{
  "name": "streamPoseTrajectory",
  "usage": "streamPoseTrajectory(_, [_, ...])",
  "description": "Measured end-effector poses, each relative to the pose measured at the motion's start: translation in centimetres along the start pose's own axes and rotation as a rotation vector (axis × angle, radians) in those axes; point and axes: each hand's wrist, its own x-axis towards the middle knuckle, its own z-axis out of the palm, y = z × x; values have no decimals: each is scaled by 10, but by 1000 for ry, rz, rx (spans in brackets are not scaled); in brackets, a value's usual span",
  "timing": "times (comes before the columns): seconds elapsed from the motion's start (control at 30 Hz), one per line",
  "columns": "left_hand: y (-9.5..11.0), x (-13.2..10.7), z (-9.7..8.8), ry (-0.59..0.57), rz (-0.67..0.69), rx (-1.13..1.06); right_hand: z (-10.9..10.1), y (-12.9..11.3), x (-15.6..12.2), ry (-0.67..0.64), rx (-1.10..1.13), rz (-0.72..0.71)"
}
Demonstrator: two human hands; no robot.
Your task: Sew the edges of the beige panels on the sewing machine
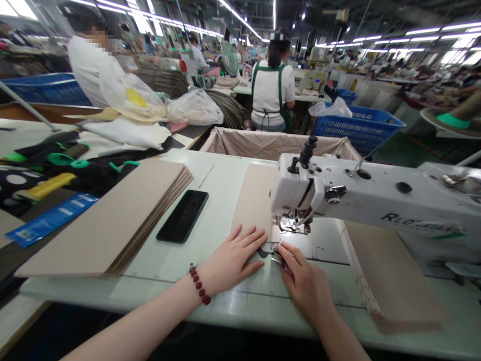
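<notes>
My left hand [240, 255], with a beaded bracelet at the wrist, lies flat with fingers stretched over the lower edge of a beige fabric panel [251, 195]. The panel's right edge runs beside the presser foot of a white sewing machine [296, 185]. My right hand [306, 281] is curled just in front of the needle plate [293, 225]. Its fingers are closed round what look like small thread snips [277, 260], with a metal tip and a pinkish part showing; the rest is hidden in the palm.
A stack of beige panels [101, 215] and a black phone [183, 215] lie to the left. More panels [391, 276] are stacked right, beneath the machine arm. Behind the table edge stands a cloth-lined bin [240, 138]. A blue crate [356, 125] and co-workers are beyond.
</notes>
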Motion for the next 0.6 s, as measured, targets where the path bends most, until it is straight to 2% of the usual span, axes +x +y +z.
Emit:
streamPoseTrajectory(0.33, [-13,24,12,52,-46,32,1,2,0,16,1,-10])
streamPoseTrajectory(0.6, [-14,29,13,78,-64,40,3,2,0,1,15,-3])
